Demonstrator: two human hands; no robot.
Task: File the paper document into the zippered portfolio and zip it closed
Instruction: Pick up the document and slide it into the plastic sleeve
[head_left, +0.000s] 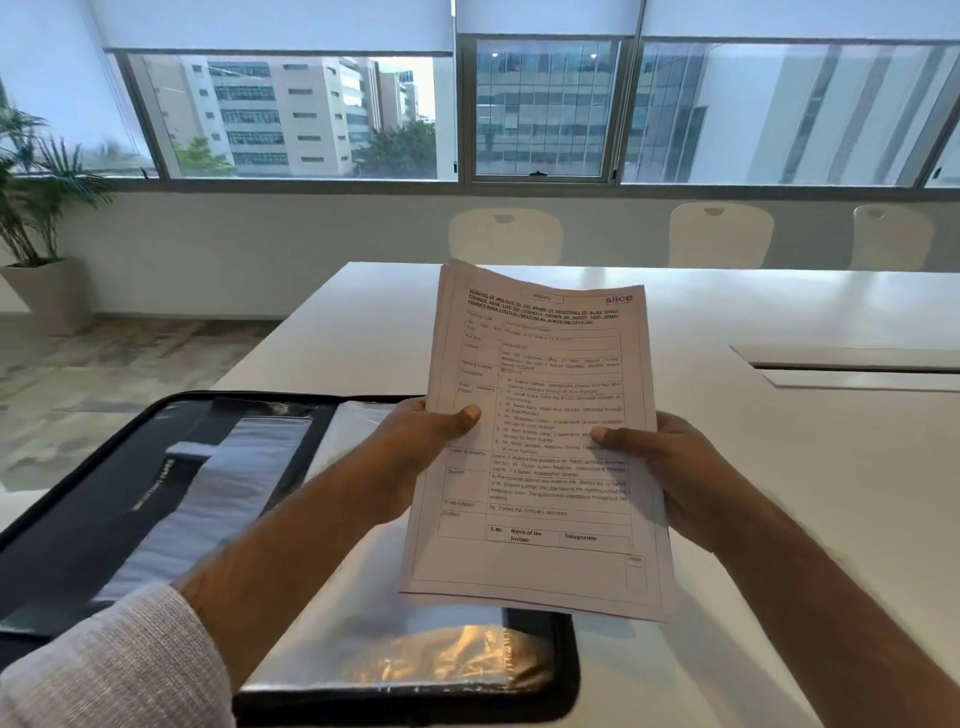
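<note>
A stapled paper document (540, 493) with printed tables is held upright in the air above the table. My left hand (415, 441) grips its left edge, thumb on the front. My right hand (660, 462) grips its right edge the same way. Below and to the left, the black zippered portfolio (104, 493) lies open flat on the table. Its left half shows dark pockets and a pale sheet. Its right half holds shiny clear sleeves, partly hidden behind the document and my left forearm.
The white table (779, 467) stretches far ahead and right, with a cable-slot cover (852, 366) set in it. White chairs (719, 234) line the far side under the windows. A potted plant (41, 208) stands on the floor at left.
</note>
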